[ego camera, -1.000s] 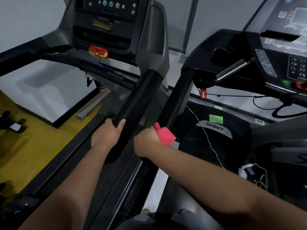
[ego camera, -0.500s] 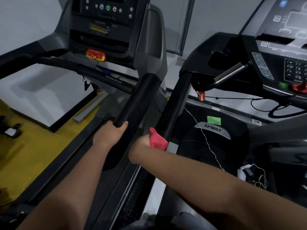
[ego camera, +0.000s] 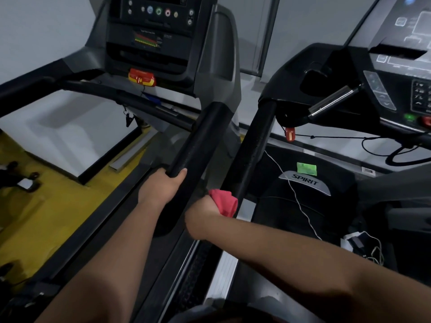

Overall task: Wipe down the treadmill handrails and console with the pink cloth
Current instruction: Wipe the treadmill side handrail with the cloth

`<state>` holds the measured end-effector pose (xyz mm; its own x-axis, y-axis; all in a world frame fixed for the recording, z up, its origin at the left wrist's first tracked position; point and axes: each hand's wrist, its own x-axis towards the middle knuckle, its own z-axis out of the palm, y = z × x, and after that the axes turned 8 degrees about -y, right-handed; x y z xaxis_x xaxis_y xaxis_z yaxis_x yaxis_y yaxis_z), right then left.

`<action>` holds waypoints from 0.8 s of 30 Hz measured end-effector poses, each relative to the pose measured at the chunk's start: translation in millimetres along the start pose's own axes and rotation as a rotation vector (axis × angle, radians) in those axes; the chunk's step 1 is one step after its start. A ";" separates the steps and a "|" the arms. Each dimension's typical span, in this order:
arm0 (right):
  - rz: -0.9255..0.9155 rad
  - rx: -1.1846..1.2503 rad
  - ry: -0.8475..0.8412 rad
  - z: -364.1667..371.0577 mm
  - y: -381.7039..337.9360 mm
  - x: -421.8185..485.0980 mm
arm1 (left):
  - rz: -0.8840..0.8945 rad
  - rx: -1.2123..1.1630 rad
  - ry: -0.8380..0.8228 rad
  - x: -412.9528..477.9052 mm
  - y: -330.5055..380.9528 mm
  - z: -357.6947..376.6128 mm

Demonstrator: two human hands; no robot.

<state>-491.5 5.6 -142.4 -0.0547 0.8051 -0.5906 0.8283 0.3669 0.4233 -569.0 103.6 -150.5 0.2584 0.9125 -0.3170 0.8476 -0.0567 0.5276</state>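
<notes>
One pink cloth (ego camera: pixel 224 202) bunched in the right hand (ego camera: pixel 203 214), grip clamped on it, against the lower end of a black handrail (ego camera: pixel 254 145). Just beside, left hand (ego camera: pixel 163 187), grip curled round the second handrail (ego camera: pixel 198 141). Beyond, console (ego camera: pixel 154 31) with coloured buttons, red safety key (ego camera: pixel 142 80); yellow floor (ego camera: pixel 46 206) at left.

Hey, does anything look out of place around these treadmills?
Yes: a loose white cable trails down across the right treadmill's motor cover to a tangle of adapters beside it. The red safety clip also dangles on its cord.
</notes>
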 end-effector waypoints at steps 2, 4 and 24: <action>0.021 0.170 0.188 10.4 4.4 -12.6 | 0.001 0.010 0.000 1.8 -2.9 1.5; 0.010 0.361 0.456 23.0 12.0 -21.6 | -0.002 0.036 0.012 1.4 -4.2 2.5; 0.743 2.429 0.904 82.8 -10.8 -24.2 | -0.001 0.111 0.053 -5.9 1.3 8.2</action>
<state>-453.0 -56.4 -189.6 0.7222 0.6180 -0.3106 -0.2810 -0.1482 -0.9482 -565.6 94.8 -154.4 0.2351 0.9327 -0.2736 0.8948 -0.0977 0.4357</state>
